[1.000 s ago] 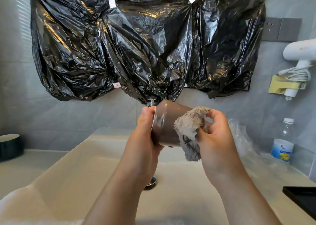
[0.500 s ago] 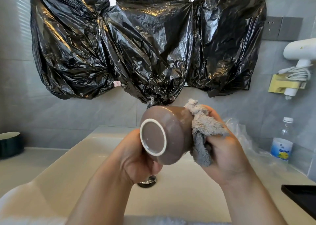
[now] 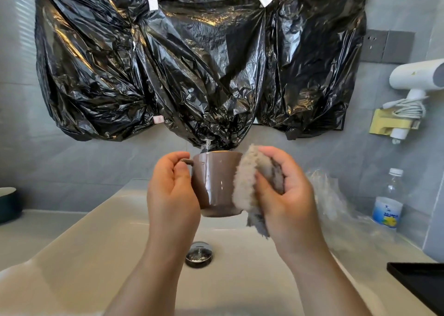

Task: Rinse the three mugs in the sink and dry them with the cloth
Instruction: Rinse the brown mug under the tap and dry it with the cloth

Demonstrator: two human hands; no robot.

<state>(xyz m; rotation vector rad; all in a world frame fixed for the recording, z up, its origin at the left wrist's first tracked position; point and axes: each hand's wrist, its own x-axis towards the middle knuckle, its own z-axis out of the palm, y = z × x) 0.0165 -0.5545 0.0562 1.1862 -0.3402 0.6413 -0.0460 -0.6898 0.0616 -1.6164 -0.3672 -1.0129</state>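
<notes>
Left hand (image 3: 173, 190) curled around brown mug (image 3: 213, 181) at its handle, upright above sink (image 3: 96, 250). Right hand (image 3: 286, 190) pinching grey cloth (image 3: 247, 183) against mug's side.

Glossy brown mug (image 3: 213, 183), fluffy grey cloth (image 3: 249, 183), cream sink (image 3: 96, 255), black plastic sheeting (image 3: 192, 63).

Grey wall tiles (image 3: 72, 161) are covered above by crumpled black plastic sheeting (image 3: 192, 63) fixed with white tape. Grey wall sockets (image 3: 388, 46) and a white hair dryer (image 3: 415, 77) are mounted at the right. Daylight is reflected off the pale worktop (image 3: 36, 229).
</notes>
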